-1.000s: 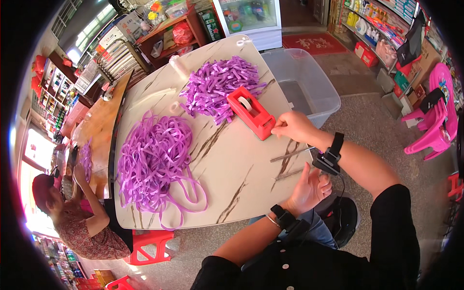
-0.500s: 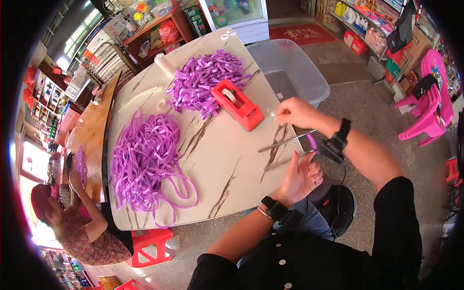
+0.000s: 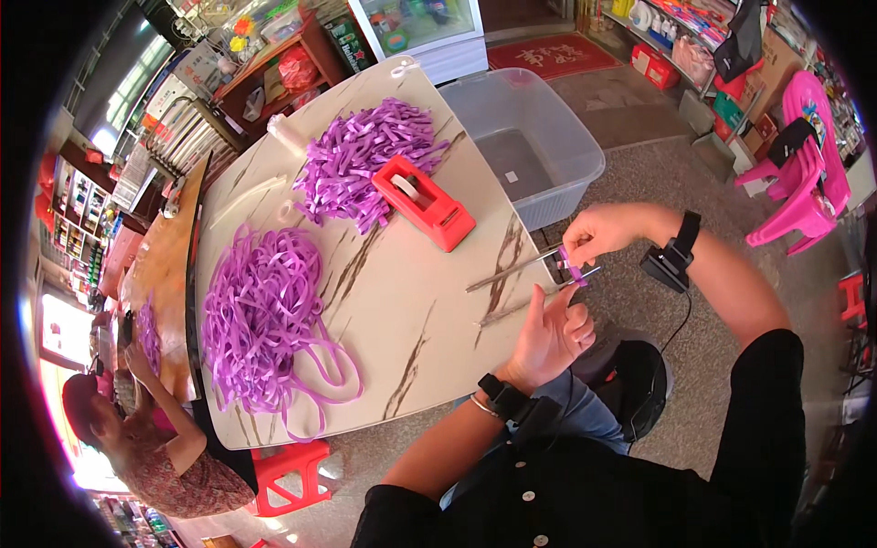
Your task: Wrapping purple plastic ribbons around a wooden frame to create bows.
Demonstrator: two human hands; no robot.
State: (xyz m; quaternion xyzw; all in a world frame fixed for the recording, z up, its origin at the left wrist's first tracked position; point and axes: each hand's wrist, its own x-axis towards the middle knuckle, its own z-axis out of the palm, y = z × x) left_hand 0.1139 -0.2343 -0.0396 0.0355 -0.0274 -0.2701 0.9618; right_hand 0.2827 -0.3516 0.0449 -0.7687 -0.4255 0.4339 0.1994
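Two thin metal rods (image 3: 508, 273) stick out over the table's right edge, with a short purple ribbon (image 3: 575, 272) wrapped across their outer ends. My right hand (image 3: 603, 230) pinches at this ribbon with thumb and fingertips; what lies between the tips is partly hidden. Just below, my left hand (image 3: 551, 338) has its palm showing, thumb raised apart and other fingers loosely bent; its index fingertip reaches the ribbon. A red tape dispenser (image 3: 425, 203) with a clear roll stands left of the rods. Beyond it lies a pile of short purple ribbon loops (image 3: 370, 160).
A heap of long purple ribbon (image 3: 265, 320) covers the marbled table's (image 3: 384, 320) left side. A clear plastic bin (image 3: 548, 137) stands beyond the right edge. At the left, another person (image 3: 155, 447) handles purple ribbon at a wooden table (image 3: 169, 247). Pink chairs (image 3: 795, 173) stand far right.
My right hand has moved from beside the tape dispenser down to the ribbon on the rods. My left index fingertip has come up to the ribbon. The whole view has shifted slightly.
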